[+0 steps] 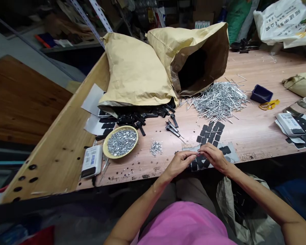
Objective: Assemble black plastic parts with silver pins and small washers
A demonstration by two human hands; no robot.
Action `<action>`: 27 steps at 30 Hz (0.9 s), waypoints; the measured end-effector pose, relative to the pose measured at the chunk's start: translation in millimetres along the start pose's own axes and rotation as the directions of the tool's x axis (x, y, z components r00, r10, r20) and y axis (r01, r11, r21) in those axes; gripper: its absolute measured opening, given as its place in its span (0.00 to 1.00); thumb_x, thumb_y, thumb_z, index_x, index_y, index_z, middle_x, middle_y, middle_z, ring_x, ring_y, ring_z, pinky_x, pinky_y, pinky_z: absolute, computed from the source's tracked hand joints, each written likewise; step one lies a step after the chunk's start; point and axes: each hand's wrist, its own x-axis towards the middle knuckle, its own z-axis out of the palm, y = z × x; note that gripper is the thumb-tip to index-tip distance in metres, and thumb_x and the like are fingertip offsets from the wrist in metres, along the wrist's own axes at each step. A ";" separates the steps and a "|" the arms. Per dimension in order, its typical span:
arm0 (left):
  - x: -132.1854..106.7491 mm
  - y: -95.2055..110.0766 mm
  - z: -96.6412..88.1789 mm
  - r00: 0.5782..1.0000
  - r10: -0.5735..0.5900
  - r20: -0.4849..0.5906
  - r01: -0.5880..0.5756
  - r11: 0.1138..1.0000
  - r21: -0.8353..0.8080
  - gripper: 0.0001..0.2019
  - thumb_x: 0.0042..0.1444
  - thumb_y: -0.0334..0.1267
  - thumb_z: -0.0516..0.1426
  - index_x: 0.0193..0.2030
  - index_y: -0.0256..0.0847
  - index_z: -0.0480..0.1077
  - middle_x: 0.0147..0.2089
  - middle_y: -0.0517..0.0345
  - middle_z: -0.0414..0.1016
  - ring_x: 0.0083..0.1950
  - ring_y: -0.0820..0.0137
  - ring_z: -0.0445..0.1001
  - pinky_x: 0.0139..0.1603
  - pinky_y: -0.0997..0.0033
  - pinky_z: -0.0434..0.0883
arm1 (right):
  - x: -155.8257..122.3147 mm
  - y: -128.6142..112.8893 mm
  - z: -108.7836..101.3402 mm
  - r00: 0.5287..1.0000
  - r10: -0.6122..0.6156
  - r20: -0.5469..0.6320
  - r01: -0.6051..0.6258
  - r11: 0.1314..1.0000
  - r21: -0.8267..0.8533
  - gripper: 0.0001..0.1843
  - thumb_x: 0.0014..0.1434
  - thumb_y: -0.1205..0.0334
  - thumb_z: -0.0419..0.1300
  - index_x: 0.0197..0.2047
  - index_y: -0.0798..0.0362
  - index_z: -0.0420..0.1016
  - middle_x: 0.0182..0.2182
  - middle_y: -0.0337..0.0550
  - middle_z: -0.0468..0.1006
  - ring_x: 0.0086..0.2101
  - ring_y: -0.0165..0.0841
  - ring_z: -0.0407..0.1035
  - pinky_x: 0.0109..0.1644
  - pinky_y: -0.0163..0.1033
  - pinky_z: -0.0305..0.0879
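My left hand [180, 163] and my right hand [215, 158] meet near the front edge of the table, fingertips pinched together. Something small and thin, with a shiny bit showing, lies between them; its kind is mostly hidden by the fingers. Under the hands is a grey sheet with black pads [226, 150]. Further back lie black rounded pads [210, 132] in rows, with a thin metal pin across them. To the left, black plastic pieces with metal pins [173, 131] lie together. A small heap of metal washers [156, 148] sits left of my left hand.
A yellow bowl [105, 149] holds many small metal parts. Long metal pins [219, 102] are piled before an open paper sack [188, 37]; another sack [137, 71] spills black plastic parts [132, 119]. A white device [91, 161], blue tray [262, 94] and yellow scissors [269, 104] also lie here.
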 end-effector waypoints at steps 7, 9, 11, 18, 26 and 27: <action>-1.9 -2.8 23.5 0.961 0.248 -0.121 -0.164 0.867 0.471 0.16 0.64 0.37 0.46 0.47 0.40 0.74 0.33 0.52 0.75 0.34 0.68 0.74 0.35 0.71 0.71 | -6.7 0.5 3.8 0.988 0.086 -0.126 -0.106 0.981 -0.163 0.18 0.69 0.58 0.40 0.34 0.51 0.66 0.27 0.43 0.71 0.30 0.32 0.66 0.33 0.36 0.64; -2.0 -3.7 27.8 0.953 0.285 -0.098 -0.184 0.808 0.560 0.17 0.65 0.36 0.45 0.48 0.39 0.73 0.33 0.52 0.74 0.32 0.69 0.74 0.32 0.73 0.71 | -8.0 0.7 6.5 0.985 0.094 -0.147 -0.126 0.967 -0.222 0.20 0.69 0.57 0.39 0.30 0.51 0.65 0.25 0.42 0.69 0.28 0.32 0.64 0.32 0.36 0.61; -2.1 -4.3 30.6 0.951 0.299 -0.077 -0.190 0.762 0.619 0.17 0.65 0.35 0.44 0.48 0.39 0.73 0.32 0.52 0.74 0.31 0.70 0.73 0.31 0.74 0.70 | -7.9 1.1 8.4 0.981 0.136 -0.137 -0.167 0.954 -0.248 0.24 0.69 0.55 0.36 0.25 0.50 0.62 0.22 0.41 0.67 0.25 0.31 0.62 0.30 0.36 0.58; 7.6 1.1 36.4 0.969 0.114 -0.219 -0.041 0.949 0.313 0.13 0.61 0.37 0.50 0.43 0.39 0.75 0.33 0.52 0.75 0.32 0.70 0.74 0.35 0.71 0.71 | 0.9 1.5 -6.4 0.825 0.565 0.005 -0.557 0.815 -0.160 0.35 0.64 0.39 0.34 0.17 0.50 0.61 0.17 0.40 0.67 0.20 0.30 0.62 0.24 0.35 0.51; 51.1 11.5 51.7 0.912 -0.342 -0.227 0.135 0.772 -0.621 0.16 0.48 0.46 0.62 0.39 0.35 0.74 0.31 0.56 0.77 0.36 0.71 0.74 0.44 0.70 0.70 | -16.9 -3.8 -0.5 0.749 0.661 -0.049 -0.586 0.695 0.417 0.23 0.58 0.40 0.52 0.38 0.51 0.71 0.29 0.40 0.76 0.30 0.33 0.71 0.34 0.38 0.68; 55.5 10.4 56.3 0.909 -0.341 -0.241 0.125 0.773 -0.622 0.16 0.47 0.45 0.62 0.38 0.36 0.74 0.34 0.54 0.77 0.38 0.71 0.74 0.45 0.69 0.69 | -19.8 -3.1 3.6 0.738 0.673 -0.046 -0.566 0.655 0.501 0.22 0.58 0.41 0.53 0.42 0.51 0.70 0.30 0.40 0.75 0.29 0.32 0.71 0.34 0.38 0.69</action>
